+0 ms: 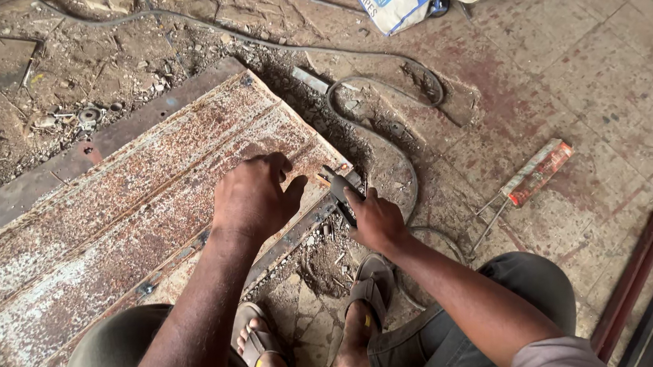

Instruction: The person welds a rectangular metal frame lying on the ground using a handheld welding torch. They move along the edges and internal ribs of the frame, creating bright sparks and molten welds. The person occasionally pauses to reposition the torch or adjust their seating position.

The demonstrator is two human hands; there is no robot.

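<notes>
A rusty corrugated metal sheet point(119, 209) lies on the ground in front of me, with a dark metal strip point(299, 233) along its near edge. My left hand point(256, 194) rests curled on the sheet near its right corner. My right hand point(373, 218) grips a dark hand tool point(339, 186), likely a welding holder, whose tip meets the sheet's corner. A black cable point(384, 139) runs from the tool across the floor. My knees and sandalled feet point(369, 285) are below the sheet's edge.
A red and white packet of rods point(538, 171) lies on the concrete at right, with loose rods point(489, 223) beside it. A white and blue sack point(395, 1) sits at the top. Dark metal bars point(645, 293) lie at the lower right. Rubble and scrap cover the top left.
</notes>
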